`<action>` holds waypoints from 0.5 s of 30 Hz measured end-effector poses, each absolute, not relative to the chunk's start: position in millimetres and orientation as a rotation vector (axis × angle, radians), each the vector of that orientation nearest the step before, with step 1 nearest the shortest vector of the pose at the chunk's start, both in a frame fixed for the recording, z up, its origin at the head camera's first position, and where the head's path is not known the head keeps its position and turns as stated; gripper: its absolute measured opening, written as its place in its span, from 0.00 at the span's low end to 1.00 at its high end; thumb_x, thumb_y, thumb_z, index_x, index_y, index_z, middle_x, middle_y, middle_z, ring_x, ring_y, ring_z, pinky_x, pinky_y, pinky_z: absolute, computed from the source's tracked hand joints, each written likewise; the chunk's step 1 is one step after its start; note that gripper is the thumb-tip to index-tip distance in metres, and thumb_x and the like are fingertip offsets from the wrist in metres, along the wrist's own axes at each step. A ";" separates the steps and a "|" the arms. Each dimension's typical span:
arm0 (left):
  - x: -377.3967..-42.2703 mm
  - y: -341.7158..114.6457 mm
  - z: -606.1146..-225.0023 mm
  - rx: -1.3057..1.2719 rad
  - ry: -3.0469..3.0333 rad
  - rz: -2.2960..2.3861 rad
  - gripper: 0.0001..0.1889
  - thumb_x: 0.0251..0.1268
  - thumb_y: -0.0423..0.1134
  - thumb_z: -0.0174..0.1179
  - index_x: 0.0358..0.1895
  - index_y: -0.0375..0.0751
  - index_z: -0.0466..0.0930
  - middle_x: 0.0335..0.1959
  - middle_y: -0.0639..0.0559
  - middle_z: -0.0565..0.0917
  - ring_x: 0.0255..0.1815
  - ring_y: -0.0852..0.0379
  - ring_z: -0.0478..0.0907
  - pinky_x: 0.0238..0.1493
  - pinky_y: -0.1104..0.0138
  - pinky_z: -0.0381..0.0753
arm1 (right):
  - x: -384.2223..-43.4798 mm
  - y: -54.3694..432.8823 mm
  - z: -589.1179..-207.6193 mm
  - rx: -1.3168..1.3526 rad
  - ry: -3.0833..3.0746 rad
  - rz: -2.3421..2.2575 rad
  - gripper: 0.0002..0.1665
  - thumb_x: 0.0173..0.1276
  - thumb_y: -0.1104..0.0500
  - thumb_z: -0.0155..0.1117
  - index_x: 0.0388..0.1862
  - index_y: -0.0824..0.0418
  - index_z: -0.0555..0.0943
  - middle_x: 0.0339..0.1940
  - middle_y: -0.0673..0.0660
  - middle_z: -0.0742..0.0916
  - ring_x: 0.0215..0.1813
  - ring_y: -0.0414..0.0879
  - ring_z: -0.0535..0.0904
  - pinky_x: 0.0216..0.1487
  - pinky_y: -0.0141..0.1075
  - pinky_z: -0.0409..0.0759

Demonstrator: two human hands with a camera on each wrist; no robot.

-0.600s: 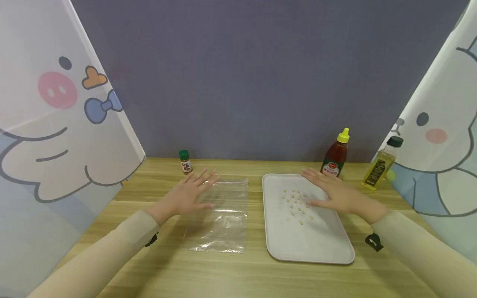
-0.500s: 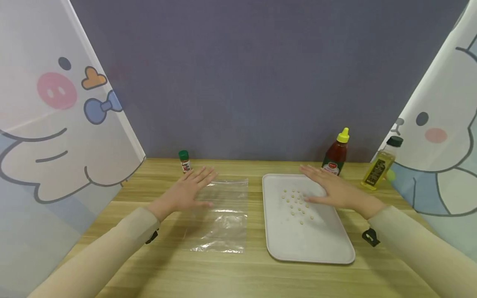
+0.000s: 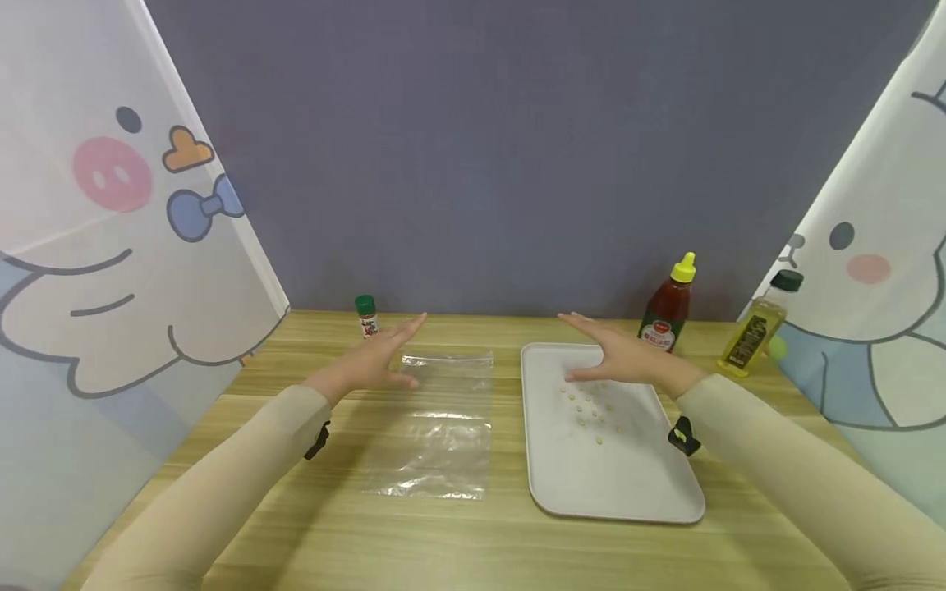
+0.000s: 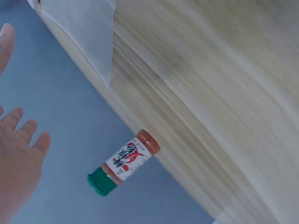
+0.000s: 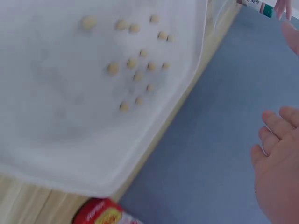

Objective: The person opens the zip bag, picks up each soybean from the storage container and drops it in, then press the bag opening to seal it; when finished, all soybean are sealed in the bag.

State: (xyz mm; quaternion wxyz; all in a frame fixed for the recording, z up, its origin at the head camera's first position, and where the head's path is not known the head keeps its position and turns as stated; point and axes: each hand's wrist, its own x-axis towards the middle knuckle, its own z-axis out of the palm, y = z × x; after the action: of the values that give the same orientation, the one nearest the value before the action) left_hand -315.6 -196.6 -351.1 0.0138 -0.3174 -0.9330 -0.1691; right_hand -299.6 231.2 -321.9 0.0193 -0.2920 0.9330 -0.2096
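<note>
My left hand [image 3: 369, 363], fingers straight and thumb apart, hovers over the upper left of a flat clear zip bag [image 3: 447, 435]. It holds nothing. Behind it stands a small shaker bottle [image 4: 128, 158] with a green cap and reddish contents. My right hand [image 3: 628, 355], likewise with straight fingers and nothing in it, is raised above the far part of a white tray [image 3: 621, 492]. Small round pale-yellow pieces [image 5: 131, 63] lie scattered on that tray; in the head view the hand hides some of them.
At the back right stand a red sauce bottle [image 3: 668, 308] with a yellow nozzle and a dark-capped bottle of yellow oil [image 3: 754, 332]. A grey panel [image 3: 473, 164] closes off the wooden table [image 3: 414, 542] behind, with cartoon-printed panels [image 3: 111, 271] on both sides.
Both hands have lifted and turned more edge-on, thumbs below. The right hand has shifted left over the tray; the left has moved only slightly. Bag, tray and bottles stay put.
</note>
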 end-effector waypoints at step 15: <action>-345.9 -205.2 -369.6 -0.730 -3.051 -0.955 0.58 0.53 0.39 0.72 0.79 0.47 0.36 0.79 0.42 0.50 0.77 0.36 0.50 0.76 0.44 0.50 | -337.8 169.8 -347.1 -0.949 2.593 -1.027 0.58 0.59 0.54 0.74 0.79 0.60 0.48 0.78 0.63 0.60 0.78 0.61 0.54 0.76 0.57 0.55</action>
State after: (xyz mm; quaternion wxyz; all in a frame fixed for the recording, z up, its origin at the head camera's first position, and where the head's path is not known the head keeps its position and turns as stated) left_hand -345.9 -205.2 -369.6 -0.0688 -0.2222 -0.9282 -0.2906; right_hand -337.8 169.8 -347.1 0.0977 -0.3205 0.8761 -0.3468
